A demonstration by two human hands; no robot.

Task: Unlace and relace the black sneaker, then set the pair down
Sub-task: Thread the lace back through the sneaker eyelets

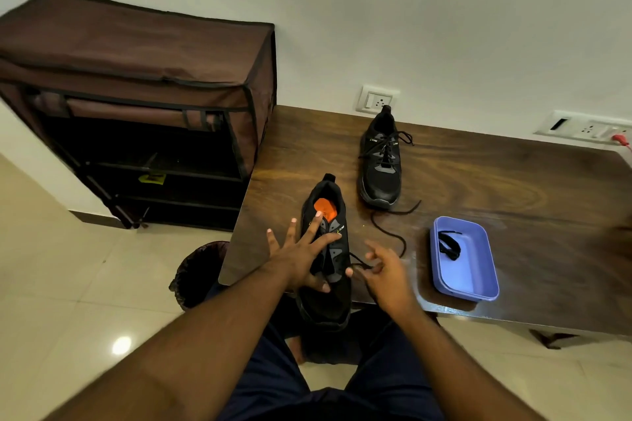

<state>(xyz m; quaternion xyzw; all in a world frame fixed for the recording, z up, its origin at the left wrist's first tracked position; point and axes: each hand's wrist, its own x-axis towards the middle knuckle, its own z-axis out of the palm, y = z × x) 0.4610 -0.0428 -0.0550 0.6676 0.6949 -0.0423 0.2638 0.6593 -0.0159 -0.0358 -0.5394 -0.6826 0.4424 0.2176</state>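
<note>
A black sneaker (328, 297) with an orange insole lies at the near edge of the wooden table (478, 181), its toe hanging over the edge toward me. My left hand (301, 256) rests flat on its tongue with fingers spread. My right hand (386, 270) pinches the black lace (393, 236) beside the shoe's right side; the lace trails in a curve across the table toward the second sneaker. That second black sneaker (381, 161) stands laced farther back near the wall.
A purple plastic tray (478, 284) with a dark item inside sits on the table to the right. A brown fabric shoe rack (136, 106) stands left of the table. A dark bin (198, 270) is on the floor below the table's corner.
</note>
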